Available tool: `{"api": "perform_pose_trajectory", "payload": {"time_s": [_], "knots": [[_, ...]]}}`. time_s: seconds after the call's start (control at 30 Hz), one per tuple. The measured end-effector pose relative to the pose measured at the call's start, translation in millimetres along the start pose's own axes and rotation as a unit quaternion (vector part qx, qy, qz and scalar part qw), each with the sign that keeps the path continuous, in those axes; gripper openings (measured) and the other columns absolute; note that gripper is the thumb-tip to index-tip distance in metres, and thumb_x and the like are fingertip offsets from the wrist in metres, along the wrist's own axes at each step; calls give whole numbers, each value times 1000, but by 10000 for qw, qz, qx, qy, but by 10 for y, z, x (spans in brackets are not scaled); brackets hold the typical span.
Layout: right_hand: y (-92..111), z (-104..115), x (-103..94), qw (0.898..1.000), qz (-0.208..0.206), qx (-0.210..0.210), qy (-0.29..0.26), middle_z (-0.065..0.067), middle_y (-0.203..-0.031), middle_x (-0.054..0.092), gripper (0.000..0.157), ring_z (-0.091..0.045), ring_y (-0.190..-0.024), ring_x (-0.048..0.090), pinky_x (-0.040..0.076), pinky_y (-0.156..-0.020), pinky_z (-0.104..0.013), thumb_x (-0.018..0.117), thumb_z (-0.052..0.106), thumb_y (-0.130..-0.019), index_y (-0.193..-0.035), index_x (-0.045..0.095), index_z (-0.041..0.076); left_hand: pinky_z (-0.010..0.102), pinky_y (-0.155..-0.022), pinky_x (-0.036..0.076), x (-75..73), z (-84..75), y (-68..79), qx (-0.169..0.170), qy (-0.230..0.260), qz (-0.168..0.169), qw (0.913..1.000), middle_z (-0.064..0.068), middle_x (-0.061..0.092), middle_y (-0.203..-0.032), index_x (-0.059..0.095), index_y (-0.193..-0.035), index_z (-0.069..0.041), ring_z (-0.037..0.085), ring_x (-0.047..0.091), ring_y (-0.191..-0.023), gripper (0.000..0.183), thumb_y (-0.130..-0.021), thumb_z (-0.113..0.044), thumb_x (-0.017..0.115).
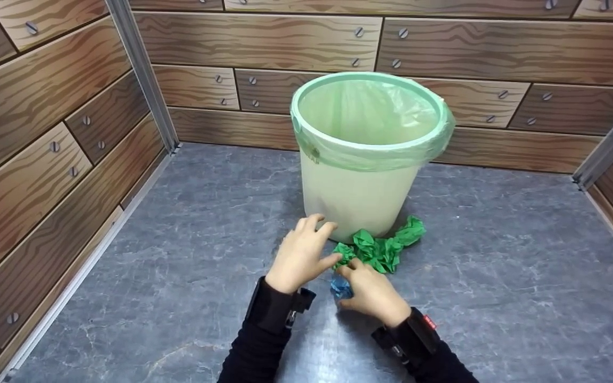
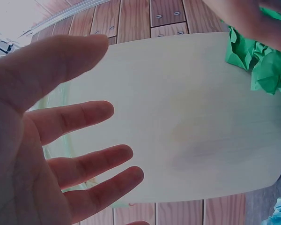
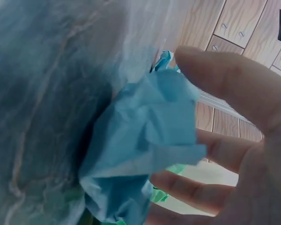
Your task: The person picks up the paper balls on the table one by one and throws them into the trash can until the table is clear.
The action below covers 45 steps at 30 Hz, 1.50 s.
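Note:
A crumpled blue paper (image 1: 340, 287) lies on the floor, between the thumb and fingers of my right hand (image 1: 373, 290). In the right wrist view the blue paper (image 3: 140, 145) covers some fingertips, and the thumb stands at its upper edge. Just beyond it, crumpled green paper (image 1: 381, 252) lies against the foot of a pale waste bin (image 1: 357, 197). My left hand (image 1: 301, 255) hovers left of the green paper, palm inward, fingers spread and holding nothing. The bin's wall (image 2: 168, 117) fills most of the left wrist view behind those fingers.
A translucent green bag (image 1: 370, 159) lines the bin and folds over its rim. Wood-patterned panels (image 1: 264, 40) wall the back and sides, with a metal corner strip (image 1: 144, 69) at left. Grey marbled floor (image 1: 205, 223) stretches around the bin.

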State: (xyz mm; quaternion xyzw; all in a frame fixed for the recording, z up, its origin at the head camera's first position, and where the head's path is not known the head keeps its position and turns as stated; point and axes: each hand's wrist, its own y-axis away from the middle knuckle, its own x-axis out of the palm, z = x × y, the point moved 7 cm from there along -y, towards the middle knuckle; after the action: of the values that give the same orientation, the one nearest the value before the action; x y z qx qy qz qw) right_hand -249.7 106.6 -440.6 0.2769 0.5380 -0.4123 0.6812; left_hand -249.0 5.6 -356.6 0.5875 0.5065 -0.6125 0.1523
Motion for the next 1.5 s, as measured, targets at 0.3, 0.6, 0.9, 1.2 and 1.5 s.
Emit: {"api": "perform_pose_trajectory", "payload": {"time_s": [0.3, 0.6, 0.9, 1.2, 1.5], "knots": [[-16, -27, 52, 9999, 139, 88, 51, -17, -107, 50, 60, -34, -84, 52, 46, -65, -44, 79, 24, -62, -116, 57, 9, 39, -76, 44, 16, 6, -9, -12, 73, 63, 10000, 13, 45, -123, 51, -121, -12, 26, 43, -111, 48, -81, -37, 62], [-19, -50, 87, 9999, 27, -57, 157, -21, -109, 48, 57, -37, -87, 51, 46, -64, -45, 79, 17, -61, -114, 58, 12, 40, -75, 45, 19, 4, -6, 7, 105, 48, 9999, 13, 45, -122, 52, -119, -12, 27, 44, -109, 47, -80, -37, 62], [-9, -94, 127, 9998, 181, 14, 83, -26, -114, 43, 59, -40, -94, 49, 46, -64, -47, 77, 11, -63, -118, 56, 13, 40, -76, 45, 30, 9, -13, -38, 126, 114, 9998, 13, 45, -122, 52, -119, -13, 27, 45, -108, 47, -80, -37, 63], [-3, -79, 119, 9995, 275, 23, 166, -20, -101, 50, 59, -34, -85, 53, 45, -60, -43, 75, 9, -66, -121, 55, 14, 41, -79, 44, 39, 10, -7, -111, 170, 199, 9996, 13, 44, -124, 52, -120, -13, 27, 43, -111, 47, -81, -36, 62], [21, -31, -20, 9990, 177, 183, 362, -15, -95, 50, 54, -28, -79, 52, 45, -58, -39, 72, 8, -68, -119, 56, 16, 40, -76, 45, 33, 7, -7, -52, 103, 101, 9999, 13, 46, -122, 53, -118, -12, 27, 44, -109, 46, -79, -36, 64]]}}
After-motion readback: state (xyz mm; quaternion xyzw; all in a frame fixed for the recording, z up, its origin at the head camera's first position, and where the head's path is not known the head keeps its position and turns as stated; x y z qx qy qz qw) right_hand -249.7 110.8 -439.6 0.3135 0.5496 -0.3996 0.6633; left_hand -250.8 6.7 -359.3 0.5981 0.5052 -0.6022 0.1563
